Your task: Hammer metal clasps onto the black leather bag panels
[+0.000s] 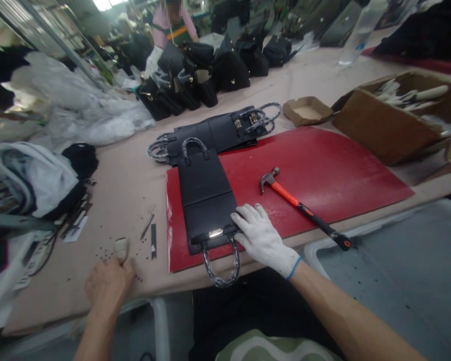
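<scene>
My right hand (258, 236), in a white knitted glove with a blue cuff edge, lies with fingers stretched over the right edge of a black bag panel (206, 188). This flat panel has a wrapped handle at each end and a shiny metal plate (215, 233) near its closer end. To the left, my left hand (110, 278) rests curled on the table; a whitish cover (121, 249) wraps one finger. Whatever its fingertips pinch is hidden. Small black bits (105, 255) lie scattered around it. Beside them are a thin metal tool (147, 226) and a dark flat strip (153, 241).
A claw hammer (287, 193) with an orange-and-black handle lies on the red board (346, 170). Behind the panel are stacked bag panels (218, 128). Cardboard boxes (383, 128) stand right, finished black bags (229, 65) farther back. A person (175, 30) is beyond them. Grey bins (398, 260) sit below the table edge.
</scene>
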A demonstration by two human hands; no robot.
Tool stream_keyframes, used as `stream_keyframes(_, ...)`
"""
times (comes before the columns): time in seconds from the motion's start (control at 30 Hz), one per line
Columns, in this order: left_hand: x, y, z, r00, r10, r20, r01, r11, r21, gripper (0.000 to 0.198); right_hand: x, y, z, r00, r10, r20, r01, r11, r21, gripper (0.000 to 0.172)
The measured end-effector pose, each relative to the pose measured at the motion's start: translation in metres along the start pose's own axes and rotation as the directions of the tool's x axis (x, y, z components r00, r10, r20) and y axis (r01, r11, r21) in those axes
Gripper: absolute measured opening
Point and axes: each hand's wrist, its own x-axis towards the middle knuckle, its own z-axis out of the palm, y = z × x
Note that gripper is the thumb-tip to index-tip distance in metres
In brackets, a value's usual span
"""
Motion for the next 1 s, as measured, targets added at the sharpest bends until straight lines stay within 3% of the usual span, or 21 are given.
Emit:
stream_keyframes(0.1, -0.029, 0.047, 0.000, 0.966, 0.219, -0.140, -0.228, 0.972, -0.056, 0.039, 0.001, 0.002, 0.002, 1.000, -0.009, 0.010, 0.009, 1.000, -0.018, 0.042)
stream_keyframes(0.23, -0.056, 0.125, -0.003, 0.780, 0.582, -0.231, -0.625, 0.702, -0.341, 0.021, 0.007, 0.001, 0.001, 0.996, -0.077, 0.045, 0.078, 0.997, -0.026, 0.034)
stream_keyframes(0.3, -0.062, 0.155, -0.006, 0.716, 0.664, -0.214, -0.694, 0.646, -0.317, 0.018, 0.014, -0.001, -0.003, 0.987, -0.137, 0.080, 0.142, 0.988, -0.058, 0.032)
stream_keyframes(0.4, -0.061, 0.179, -0.012, 0.667, 0.740, -0.085, -0.742, 0.649, -0.168, 0.009, 0.024, -0.006, -0.015, 0.964, -0.198, 0.178, 0.227, 0.961, -0.159, 0.030)
stream_keyframes(0.57, -0.055, 0.181, -0.017, 0.499, 0.867, 0.009, -0.867, 0.499, 0.018, 0.020, 0.036, -0.016, -0.027, 0.913, -0.241, 0.328, 0.339, 0.897, -0.284, 0.019)
stream_keyframes(0.67, -0.055, 0.171, -0.014, 0.467, 0.884, -0.011, -0.884, 0.467, 0.016, 0.026, 0.038, -0.020, -0.024, 0.903, -0.271, 0.334, 0.369, 0.887, -0.277, 0.018)
stream_keyframes(0.77, -0.052, 0.157, -0.005, 0.453, 0.878, -0.151, -0.889, 0.434, -0.148, 0.034, 0.037, -0.018, -0.016, 0.894, -0.306, 0.329, 0.396, 0.882, -0.256, 0.016)
stream_keyframes(0.9, -0.044, 0.140, 0.007, 0.398, 0.823, -0.405, -0.896, 0.255, -0.363, 0.043, 0.037, -0.008, -0.009, 0.882, -0.366, 0.297, 0.431, 0.881, -0.194, 0.014)
stream_keyframes(1.0, -0.041, 0.134, 0.013, 0.365, 0.799, -0.477, -0.899, 0.171, -0.403, 0.041, 0.035, 0.005, -0.004, 0.860, -0.435, 0.266, 0.477, 0.871, -0.116, 0.012)
